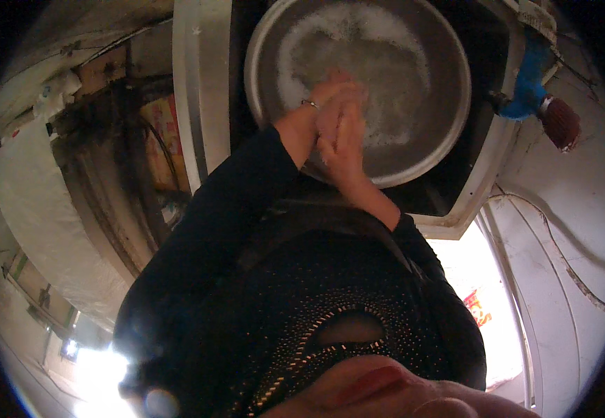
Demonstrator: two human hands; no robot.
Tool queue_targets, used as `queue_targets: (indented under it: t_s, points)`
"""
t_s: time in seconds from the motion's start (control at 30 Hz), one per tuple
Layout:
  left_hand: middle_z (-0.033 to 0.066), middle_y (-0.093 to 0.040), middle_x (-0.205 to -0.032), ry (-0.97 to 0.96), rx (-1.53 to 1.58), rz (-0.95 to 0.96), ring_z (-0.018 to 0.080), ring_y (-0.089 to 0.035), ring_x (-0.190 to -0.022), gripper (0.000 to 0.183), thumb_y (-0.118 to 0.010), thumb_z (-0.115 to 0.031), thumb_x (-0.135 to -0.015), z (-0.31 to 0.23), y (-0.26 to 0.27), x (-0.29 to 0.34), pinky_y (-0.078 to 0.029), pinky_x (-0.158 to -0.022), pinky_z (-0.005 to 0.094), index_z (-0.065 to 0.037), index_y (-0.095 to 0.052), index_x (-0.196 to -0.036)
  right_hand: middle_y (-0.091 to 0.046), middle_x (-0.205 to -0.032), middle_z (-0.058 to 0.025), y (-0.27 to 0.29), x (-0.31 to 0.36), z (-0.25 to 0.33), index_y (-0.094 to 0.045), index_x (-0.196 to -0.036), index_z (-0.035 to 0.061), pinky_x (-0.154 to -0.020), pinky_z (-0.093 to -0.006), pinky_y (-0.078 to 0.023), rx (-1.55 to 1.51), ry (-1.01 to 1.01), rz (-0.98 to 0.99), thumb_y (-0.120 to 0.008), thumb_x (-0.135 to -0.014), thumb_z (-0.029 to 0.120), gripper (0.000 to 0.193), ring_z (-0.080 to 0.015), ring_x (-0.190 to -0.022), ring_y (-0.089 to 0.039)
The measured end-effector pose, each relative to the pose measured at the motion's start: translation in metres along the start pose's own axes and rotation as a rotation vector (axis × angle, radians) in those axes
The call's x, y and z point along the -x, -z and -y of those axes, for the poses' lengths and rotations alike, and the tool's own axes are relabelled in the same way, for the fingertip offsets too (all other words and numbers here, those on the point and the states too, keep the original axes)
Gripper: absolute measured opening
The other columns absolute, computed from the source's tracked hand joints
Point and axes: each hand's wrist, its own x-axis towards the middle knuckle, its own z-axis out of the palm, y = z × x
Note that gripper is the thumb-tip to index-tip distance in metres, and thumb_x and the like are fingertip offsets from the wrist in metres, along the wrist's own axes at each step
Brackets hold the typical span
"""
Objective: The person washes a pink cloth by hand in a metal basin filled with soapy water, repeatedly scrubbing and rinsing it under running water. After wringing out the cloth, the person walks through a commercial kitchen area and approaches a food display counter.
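A round metal basin (448,104) holds water with white foam (386,63) and sits in a white-rimmed sink (201,90). My left hand (331,90), with a thin bangle at the wrist, and my right hand (344,143) are pressed together over the near side of the basin, just at the foamy water. The fingers are blurred, and I cannot tell whether anything lies between the palms. Both forearms wear black sleeves, and my black knitted top fills the lower middle of the view.
A blue tap fitting (529,80) and a reddish-brown round object (560,122) sit at the right of the sink. A white wall (560,279) runs along the right. Cluttered dark shelving and a white sack (30,202) are at the left.
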Motion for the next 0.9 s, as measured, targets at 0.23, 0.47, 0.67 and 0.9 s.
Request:
queue_targets:
  t_s: [0.23,0.47,0.67,0.9]
  points:
    - [0.0006,-0.064,-0.09,-0.132,-0.132,-0.105,0.0178,-0.061,-0.078,0.026,-0.066,-0.021,-0.08,0.011,-0.024,-0.001,-0.049,-0.064,0.0361,-0.008,-0.064,-0.103,-0.062,-0.11,-0.0221,-0.016,-0.05,-0.08,-0.053,-0.122,0.0,-0.095,-0.0418,-0.043,-0.112,-0.485,-0.128,-0.055,-0.082,0.018,0.044,-0.037,-0.105,-0.057]
    - [0.0081,-0.062,-0.112,-0.032,-0.212,-0.08,0.0246,-0.06,-0.098,0.036,-0.056,-0.037,-0.09,0.014,-0.027,-0.004,-0.05,-0.081,0.0442,-0.013,-0.06,-0.117,-0.062,-0.117,-0.0215,0.034,-0.077,-0.226,-0.058,-0.12,0.004,-0.095,-0.0467,-0.045,0.146,-0.583,0.252,-0.055,-0.09,0.03,0.04,-0.0404,-0.112,-0.056]
    - [0.0034,-0.057,-0.121,-0.161,-0.013,-0.387,0.0247,-0.052,-0.112,0.034,-0.052,-0.041,-0.092,-0.017,0.013,0.005,-0.041,-0.093,0.0486,-0.017,-0.062,-0.114,-0.065,-0.104,-0.0166,0.009,-0.056,-0.185,-0.064,-0.106,0.0058,-0.088,-0.041,-0.047,0.913,-0.158,0.326,-0.058,-0.085,0.023,0.028,-0.0353,-0.102,-0.061]
    - [0.0057,-0.051,-0.137,0.077,-0.059,-0.215,0.035,-0.045,-0.125,0.052,-0.047,-0.057,-0.092,-0.006,0.025,0.021,-0.029,-0.097,0.0668,-0.021,-0.055,-0.128,-0.064,-0.111,-0.0142,0.022,-0.046,-0.139,-0.063,-0.116,0.004,-0.091,-0.0426,-0.048,0.316,-0.275,0.515,-0.058,-0.091,0.029,0.035,-0.0321,-0.105,-0.062]
